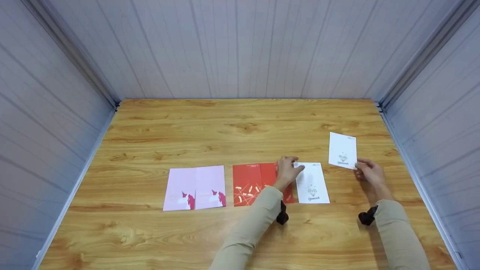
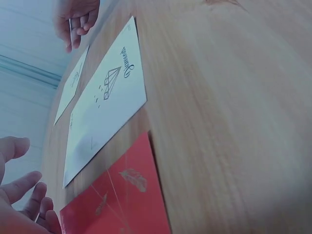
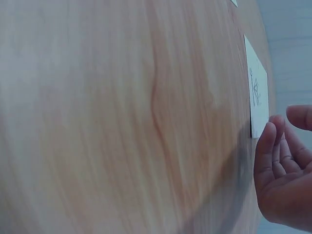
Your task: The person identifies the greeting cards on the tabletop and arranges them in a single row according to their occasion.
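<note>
A white card (image 1: pixel 342 150) with a diamond drawing lies slanted at the right. My right hand (image 1: pixel 371 174) is at its lower right corner. In the right wrist view, this hand's thumb (image 3: pixel 300 117) stands apart from the loosely bent fingers, beside the card (image 3: pixel 258 92). A second white card (image 1: pixel 312 183), with the same drawing, lies closer to me. My left hand (image 1: pixel 288 172) hovers by its upper left corner and partly hides the red cards (image 1: pixel 247 183). In the left wrist view, the left hand's fingers (image 2: pixel 22 187) are spread and hold nothing.
Two pink cards (image 1: pixel 180 187) with unicorn pictures lie side by side at the left, in line with the red pair. Panelled walls (image 1: pixel 240 48) enclose the wooden table (image 1: pixel 210 123) at the back and both sides.
</note>
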A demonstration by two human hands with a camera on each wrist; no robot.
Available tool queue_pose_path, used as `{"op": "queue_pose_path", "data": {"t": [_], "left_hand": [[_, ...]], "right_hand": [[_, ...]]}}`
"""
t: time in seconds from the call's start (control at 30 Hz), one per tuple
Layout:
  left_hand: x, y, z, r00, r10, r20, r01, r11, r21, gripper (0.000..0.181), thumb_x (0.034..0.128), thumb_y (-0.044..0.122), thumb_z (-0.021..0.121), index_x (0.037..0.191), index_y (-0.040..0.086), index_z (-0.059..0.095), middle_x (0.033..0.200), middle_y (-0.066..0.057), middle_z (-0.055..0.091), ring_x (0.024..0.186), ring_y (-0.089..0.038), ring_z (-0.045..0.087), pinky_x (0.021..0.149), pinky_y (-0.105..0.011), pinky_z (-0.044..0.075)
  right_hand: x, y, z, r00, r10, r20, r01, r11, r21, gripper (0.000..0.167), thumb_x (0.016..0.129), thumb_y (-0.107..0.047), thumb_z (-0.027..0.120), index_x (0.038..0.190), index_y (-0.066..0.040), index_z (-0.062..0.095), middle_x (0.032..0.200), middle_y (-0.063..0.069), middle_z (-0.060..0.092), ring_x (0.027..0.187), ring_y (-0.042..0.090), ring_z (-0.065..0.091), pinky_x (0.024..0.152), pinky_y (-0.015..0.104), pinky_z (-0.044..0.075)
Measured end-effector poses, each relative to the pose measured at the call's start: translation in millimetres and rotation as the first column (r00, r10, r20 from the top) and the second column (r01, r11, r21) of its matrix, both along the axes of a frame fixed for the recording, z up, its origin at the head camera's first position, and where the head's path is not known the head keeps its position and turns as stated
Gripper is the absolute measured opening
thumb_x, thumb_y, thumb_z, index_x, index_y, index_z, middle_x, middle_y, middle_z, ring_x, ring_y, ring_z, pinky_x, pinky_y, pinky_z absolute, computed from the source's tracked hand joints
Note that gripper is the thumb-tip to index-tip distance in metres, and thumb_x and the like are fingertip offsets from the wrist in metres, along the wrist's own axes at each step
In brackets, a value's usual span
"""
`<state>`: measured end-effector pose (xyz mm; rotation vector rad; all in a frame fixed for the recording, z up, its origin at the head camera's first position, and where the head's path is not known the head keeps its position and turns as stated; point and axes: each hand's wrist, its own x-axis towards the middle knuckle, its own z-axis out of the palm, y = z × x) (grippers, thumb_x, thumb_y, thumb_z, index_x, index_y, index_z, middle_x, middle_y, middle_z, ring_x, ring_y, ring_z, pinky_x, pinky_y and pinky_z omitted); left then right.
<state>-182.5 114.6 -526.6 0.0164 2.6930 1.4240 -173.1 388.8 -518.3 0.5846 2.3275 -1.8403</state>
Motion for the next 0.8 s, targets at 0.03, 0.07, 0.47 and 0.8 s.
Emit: {"op": "queue_pose_path", "data": {"t": [0.03, 0.07, 0.47, 0.8], "left_hand": [[-1.1, 1.7, 0.6, 1.0, 0.003, 0.006, -0.003, 1.0, -0.013, 0.033, 0.0761, 0.026, 0.069, 0.105, 0.01, 0.064, 0.096, 0.0, 0.054, 0.092, -0.015, 0.043, 0.076, -0.027, 0.034], [-2.0, 3.8, 1.2, 1.0, 0.003, 0.014, -0.003, 1.0, -0.024, 0.033, 0.0758, 0.027, 0.069, 0.105, 0.01, 0.065, 0.096, 0.001, 0.054, 0.093, -0.015, 0.043, 0.077, -0.027, 0.033], [-9.1, 36.6, 14.6, 0.946, 0.02, 0.322, -0.129, 0.939, 0.32, 0.028, 0.0781, 0.019, 0.067, 0.101, 0.004, 0.062, 0.08, 0.0, 0.059, 0.07, -0.013, 0.057, 0.064, -0.026, 0.044], [-10.9, 54.9, 23.0, 0.941, 0.058, 0.332, -0.144, 0.96, 0.239, 0.017, 0.0762, 0.022, 0.068, 0.082, 0.007, 0.064, 0.062, 0.001, 0.055, 0.053, -0.011, 0.051, 0.049, -0.024, 0.038]], "right_hand": [[-0.8, 1.9, -0.1, 1.0, -0.007, 0.011, 0.006, 1.0, 0.006, 0.047, 0.087, -0.014, 0.053, 0.124, 0.01, 0.038, 0.072, -0.005, 0.057, 0.059, 0.007, 0.055, 0.056, 0.022, 0.047], [-1.5, 3.4, 0.0, 1.0, -0.019, 0.024, 0.019, 1.0, 0.013, 0.047, 0.087, -0.015, 0.053, 0.125, 0.009, 0.038, 0.072, -0.005, 0.057, 0.06, 0.007, 0.055, 0.056, 0.022, 0.047], [-8.9, 7.5, 0.7, 0.993, -0.054, 0.103, 0.046, 0.996, 0.078, 0.047, 0.085, -0.016, 0.055, 0.124, 0.006, 0.041, 0.073, -0.006, 0.057, 0.065, 0.007, 0.057, 0.061, 0.024, 0.048], [-11.1, 9.7, 3.4, 0.995, -0.015, 0.095, 0.004, 0.993, 0.117, 0.051, 0.085, -0.018, 0.055, 0.125, 0.009, 0.039, 0.076, -0.005, 0.056, 0.065, 0.007, 0.057, 0.06, 0.025, 0.048]]}}
